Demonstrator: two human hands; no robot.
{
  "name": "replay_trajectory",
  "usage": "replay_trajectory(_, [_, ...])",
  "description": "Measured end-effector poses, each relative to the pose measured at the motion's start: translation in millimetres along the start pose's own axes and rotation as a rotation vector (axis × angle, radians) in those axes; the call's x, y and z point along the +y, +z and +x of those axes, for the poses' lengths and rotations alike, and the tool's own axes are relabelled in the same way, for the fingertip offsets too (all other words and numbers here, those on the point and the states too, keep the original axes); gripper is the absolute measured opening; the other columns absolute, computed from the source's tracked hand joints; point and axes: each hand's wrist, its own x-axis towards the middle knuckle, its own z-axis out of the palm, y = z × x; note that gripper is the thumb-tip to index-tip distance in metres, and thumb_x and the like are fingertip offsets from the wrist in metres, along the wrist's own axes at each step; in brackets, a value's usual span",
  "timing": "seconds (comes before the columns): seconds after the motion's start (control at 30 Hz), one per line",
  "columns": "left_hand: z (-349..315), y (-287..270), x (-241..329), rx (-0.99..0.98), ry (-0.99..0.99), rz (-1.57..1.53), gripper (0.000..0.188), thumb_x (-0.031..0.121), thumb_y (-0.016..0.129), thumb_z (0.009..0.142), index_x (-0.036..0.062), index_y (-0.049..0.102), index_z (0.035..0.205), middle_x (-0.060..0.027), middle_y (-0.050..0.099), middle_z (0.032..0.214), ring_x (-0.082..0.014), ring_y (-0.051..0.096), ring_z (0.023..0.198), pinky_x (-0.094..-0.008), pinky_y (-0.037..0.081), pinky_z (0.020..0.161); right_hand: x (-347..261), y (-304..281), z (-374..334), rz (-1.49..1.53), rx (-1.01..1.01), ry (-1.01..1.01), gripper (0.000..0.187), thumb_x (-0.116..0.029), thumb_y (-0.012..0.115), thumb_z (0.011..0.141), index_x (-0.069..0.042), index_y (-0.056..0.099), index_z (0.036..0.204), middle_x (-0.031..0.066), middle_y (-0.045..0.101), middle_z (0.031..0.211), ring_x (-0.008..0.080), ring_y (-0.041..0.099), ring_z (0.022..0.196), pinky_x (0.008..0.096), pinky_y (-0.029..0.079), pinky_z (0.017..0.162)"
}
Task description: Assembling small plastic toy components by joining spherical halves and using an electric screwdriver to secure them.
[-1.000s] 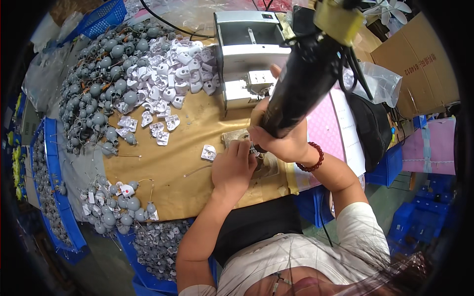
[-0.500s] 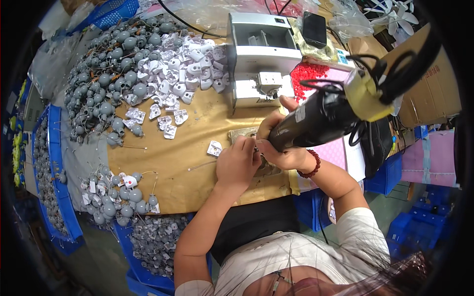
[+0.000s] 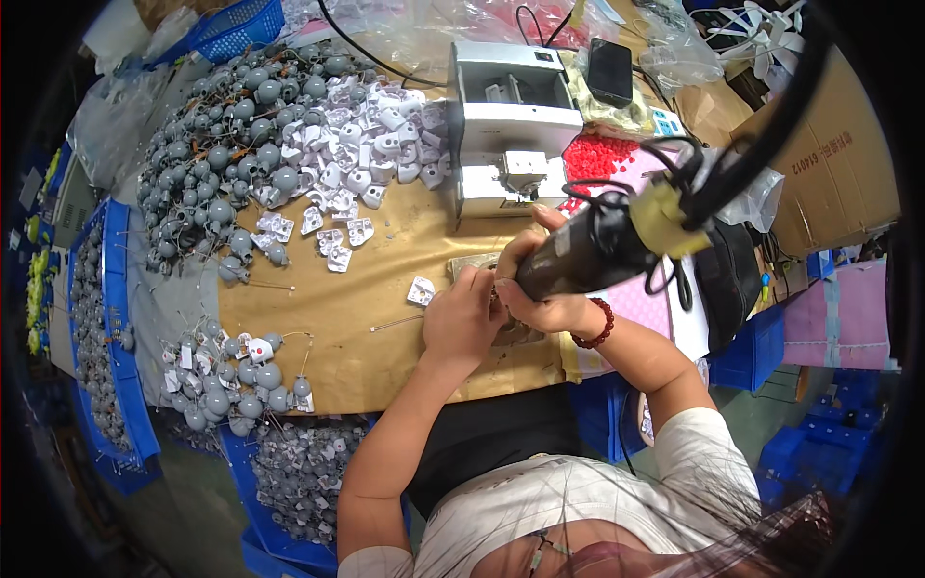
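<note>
My right hand (image 3: 540, 306), with a red bead bracelet at its wrist, is wrapped around the front end of a black electric screwdriver (image 3: 588, 252). The tool slants up to the right, with yellow tape and a looped cable at its back end. Pressed up beside it, my left hand (image 3: 462, 313) is closed with fingertips pinched together; whatever they hold is hidden. Both hands are over a small metal plate (image 3: 470, 262) on the brown-covered table. A white plastic part (image 3: 420, 291) lies just left of my left hand, near a thin rod (image 3: 395, 324).
Grey ball-shaped parts (image 3: 220, 212) and white plastic parts (image 3: 361, 144) are heaped at the back left. A smaller pile (image 3: 246, 385) lies at the front left. Beyond my hands stands a grey-white machine (image 3: 511, 125), with red pieces (image 3: 593, 159) and a phone (image 3: 610, 72) beside it.
The back end of the screwdriver has swung left and slightly down, and my right hand has shifted a little left with it. My left hand stays nearly in place.
</note>
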Motion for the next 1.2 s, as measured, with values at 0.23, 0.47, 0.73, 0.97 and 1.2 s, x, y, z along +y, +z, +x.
replay_trajectory(0.23, [-2, -6, 3, -0.042, -0.087, 0.084, 0.038, 0.017, 0.074, 0.08, 0.0073, 0.062, 0.114, -0.0099, 0.06, 0.114, -0.0351, 0.065, 0.09, -0.0449, 0.053, 0.072, 18, -53, 28, 0.209, 0.449, 0.313, 0.029, -0.004, 0.072, 0.083, 0.001, 0.057, 0.107, 0.0042, 0.062, 0.075, 0.0126, 0.061, 0.065, 0.0258, 0.051, 0.062])
replay_trajectory(0.47, [-2, -2, 5, -0.032, 0.014, 0.011, 0.035, 0.013, 0.075, 0.08, 0.008, 0.065, 0.113, -0.0085, 0.065, 0.11, -0.0316, 0.066, 0.09, -0.0414, 0.053, 0.074, 129, -205, -6, -0.8, 0.627, 0.282, 0.057, -0.006, 0.072, 0.088, 0.003, 0.044, 0.137, 0.0144, 0.066, 0.103, 0.023, 0.062, 0.091, 0.0344, 0.05, 0.08])
replay_trajectory(0.73, [-8, -2, 1, 0.04, 0.072, 0.077, 0.033, 0.01, 0.078, 0.077, 0.0066, 0.066, 0.108, -0.01, 0.068, 0.1, -0.0314, 0.067, 0.089, -0.0402, 0.052, 0.075, 36, -48, -19, -0.09, -0.096, 0.392, 0.021, -0.003, 0.072, 0.087, -0.001, 0.068, 0.108, 0.0124, 0.068, 0.106, 0.0256, 0.065, 0.093, 0.0343, 0.051, 0.083])
replay_trajectory(0.97, [-7, 0, 4, 0.022, 0.09, 0.102, 0.033, 0.009, 0.076, 0.078, 0.0062, 0.064, 0.108, -0.0103, 0.067, 0.098, -0.0324, 0.066, 0.087, -0.0412, 0.052, 0.073, 52, -3, -29, -0.101, 0.097, 0.192, 0.007, -0.005, 0.064, 0.096, 0.001, 0.065, 0.098, 0.0095, 0.069, 0.086, 0.0196, 0.067, 0.08, 0.0302, 0.053, 0.072])
replay_trajectory(1.2, [-6, 1, 1, 0.03, 0.103, 0.07, 0.034, 0.01, 0.074, 0.079, 0.0074, 0.064, 0.111, -0.0097, 0.066, 0.098, -0.0317, 0.065, 0.085, -0.0419, 0.052, 0.072, 63, 17, -13, 0.399, 0.317, 0.532, 0.014, -0.013, 0.049, 0.105, 0.0, 0.053, 0.104, 0.0068, 0.065, 0.07, 0.0109, 0.064, 0.064, 0.0247, 0.051, 0.061])
